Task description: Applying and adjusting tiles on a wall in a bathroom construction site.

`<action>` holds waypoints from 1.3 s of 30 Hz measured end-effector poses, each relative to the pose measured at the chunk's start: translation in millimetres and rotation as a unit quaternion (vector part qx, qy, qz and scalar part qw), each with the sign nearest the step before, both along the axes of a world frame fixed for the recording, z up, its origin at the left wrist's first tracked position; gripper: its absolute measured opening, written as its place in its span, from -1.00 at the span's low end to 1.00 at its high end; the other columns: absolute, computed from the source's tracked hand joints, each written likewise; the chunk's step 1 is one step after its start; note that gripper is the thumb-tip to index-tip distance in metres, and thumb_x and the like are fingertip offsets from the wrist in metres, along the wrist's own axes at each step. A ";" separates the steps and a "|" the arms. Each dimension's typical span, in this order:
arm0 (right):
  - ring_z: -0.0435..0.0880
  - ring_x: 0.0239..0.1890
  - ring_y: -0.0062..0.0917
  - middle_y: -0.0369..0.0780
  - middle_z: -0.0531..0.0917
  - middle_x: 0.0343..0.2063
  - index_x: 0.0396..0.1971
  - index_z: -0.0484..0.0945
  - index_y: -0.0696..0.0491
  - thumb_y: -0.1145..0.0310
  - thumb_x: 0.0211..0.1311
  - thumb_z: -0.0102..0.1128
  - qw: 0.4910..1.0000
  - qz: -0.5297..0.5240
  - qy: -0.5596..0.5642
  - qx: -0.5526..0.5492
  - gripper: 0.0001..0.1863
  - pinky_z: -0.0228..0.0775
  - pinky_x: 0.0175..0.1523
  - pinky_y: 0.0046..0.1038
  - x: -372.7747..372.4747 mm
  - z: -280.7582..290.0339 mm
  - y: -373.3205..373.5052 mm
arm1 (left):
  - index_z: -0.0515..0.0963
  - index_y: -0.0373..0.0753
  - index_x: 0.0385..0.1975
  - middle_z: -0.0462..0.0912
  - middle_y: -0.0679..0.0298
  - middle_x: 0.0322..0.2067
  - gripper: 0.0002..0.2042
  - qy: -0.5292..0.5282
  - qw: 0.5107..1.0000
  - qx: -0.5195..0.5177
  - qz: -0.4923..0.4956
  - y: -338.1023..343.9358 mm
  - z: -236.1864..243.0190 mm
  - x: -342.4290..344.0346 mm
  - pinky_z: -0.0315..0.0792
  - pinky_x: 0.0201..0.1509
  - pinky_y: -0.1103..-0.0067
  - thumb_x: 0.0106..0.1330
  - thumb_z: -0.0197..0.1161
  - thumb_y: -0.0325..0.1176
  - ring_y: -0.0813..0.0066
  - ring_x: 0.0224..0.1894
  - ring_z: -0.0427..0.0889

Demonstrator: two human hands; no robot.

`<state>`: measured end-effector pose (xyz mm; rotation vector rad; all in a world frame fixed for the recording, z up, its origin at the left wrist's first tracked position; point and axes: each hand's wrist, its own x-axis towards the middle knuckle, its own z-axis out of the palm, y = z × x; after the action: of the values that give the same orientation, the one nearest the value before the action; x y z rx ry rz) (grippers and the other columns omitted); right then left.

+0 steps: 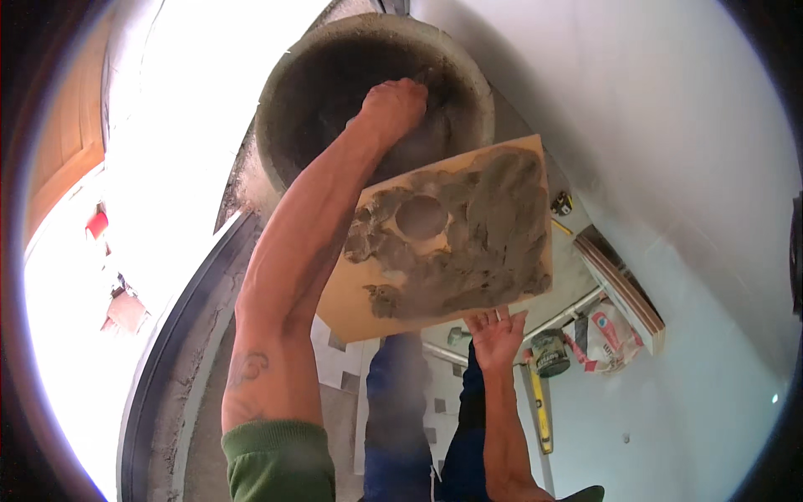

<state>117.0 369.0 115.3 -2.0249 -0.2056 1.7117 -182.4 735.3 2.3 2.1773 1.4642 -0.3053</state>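
Observation:
My left hand [395, 105] reaches down into a large round tub [276, 138] with mortar-smeared walls. Its fingers are closed; what they hold, if anything, is hidden on the far side. On my right hand [498, 335] rests the near edge of a tan rectangular tile [339, 305], with fingers reaching up under it. The tile tilts in front of the tub. Grey wet mortar [502, 226] coats most of its upper face, thickest at the right. A round opening shows left of its middle, with some bare tan surface around it and along the left side.
At the right, a stack of tiles [615, 280] leans by the white wall [711, 209]. Near it are a tape measure [561, 202], dark can [549, 353], red-and-white bag [604, 336] and yellow spirit level [540, 406]. A dark sill [171, 339] edges the left.

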 end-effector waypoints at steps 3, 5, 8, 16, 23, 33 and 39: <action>0.41 0.17 -0.15 -0.04 0.43 0.12 0.19 0.31 0.10 -0.28 0.36 -0.18 0.974 -0.215 0.073 -0.017 -0.26 0.22 0.31 0.03 -7.2 3.4 8.7 | 0.63 -0.42 -0.29 0.63 -0.02 -0.55 -0.72 -0.059 0.958 -0.199 0.197 5.0 -1.0 -7.4 0.57 -0.27 0.35 0.35 0.09 -0.29 0.18 -0.42 0.70; 0.42 0.15 -0.15 -0.04 0.44 0.10 0.16 0.33 0.10 -0.28 0.36 -0.18 0.967 -0.242 0.081 -0.005 -0.27 0.23 0.31 0.03 -8.3 3.8 10.7 | 0.61 -0.44 -0.40 0.64 -0.05 -0.53 -0.65 -0.099 0.920 -0.281 0.253 -2.2 11.4 -23.5 0.53 -0.30 0.35 0.30 0.09 -0.20 0.13 -0.48 0.66; 0.38 0.19 -0.14 -0.04 0.42 0.13 0.18 0.32 0.10 -0.27 0.37 -0.19 0.997 -0.062 0.032 0.041 -0.27 0.18 0.33 0.04 -5.3 3.5 12.9 | 0.63 -0.39 -0.36 0.56 0.06 -0.62 -0.62 -0.161 0.889 -0.307 0.299 -15.5 35.5 -43.5 0.42 -0.47 0.39 0.34 0.09 -0.13 0.30 -0.61 0.52; 0.22 0.33 -0.10 -0.01 0.32 0.24 0.28 0.23 0.15 -0.26 0.39 -0.22 0.918 -0.348 0.187 -0.002 -0.21 -0.02 0.43 0.04 -3.8 7.8 12.1 | 0.62 -0.29 -0.37 0.50 0.26 -0.68 -0.65 -0.244 0.826 -0.330 0.386 -38.0 106.1 -70.1 0.32 -0.61 0.51 0.31 0.09 -0.10 0.53 -0.67 0.45; 0.19 0.35 -0.14 -0.04 0.27 0.28 0.30 0.19 0.11 -0.26 0.39 -0.24 0.970 -0.066 0.202 0.117 -0.22 -0.09 0.45 0.03 9.9 -3.8 1.9 | 0.62 -0.33 -0.33 0.61 0.09 -0.53 -0.60 -0.288 0.883 -0.191 0.316 -65.7 142.4 -91.5 0.45 -0.40 0.37 0.31 0.08 -0.05 0.29 -0.51 0.59; 0.21 0.34 -0.12 -0.03 0.30 0.26 0.30 0.21 0.12 -0.28 0.38 -0.21 0.986 -0.109 0.112 0.052 -0.20 0.05 0.41 0.02 -0.8 -3.1 16.3 | 0.65 -0.33 -0.30 0.68 -0.11 -0.26 -0.75 0.085 0.980 -0.118 0.138 -25.2 77.3 -62.1 0.58 -0.11 0.21 0.29 0.10 -0.28 -0.01 -0.17 0.69; 0.32 0.20 -0.18 -0.06 0.38 0.15 0.19 0.31 0.13 -0.28 0.36 -0.16 0.949 -0.272 0.158 0.020 -0.24 0.14 0.35 -0.01 4.3 -11.4 2.6 | 0.64 -0.39 -0.36 0.70 -0.05 -0.33 -0.77 0.009 0.991 -0.096 0.088 -29.1 1.3 -7.4 0.60 -0.17 0.24 0.26 0.08 -0.37 0.06 -0.23 0.72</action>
<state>121.2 371.6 103.8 -1.5478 0.3879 1.6106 -189.8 706.2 3.6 1.8847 1.5565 -0.3890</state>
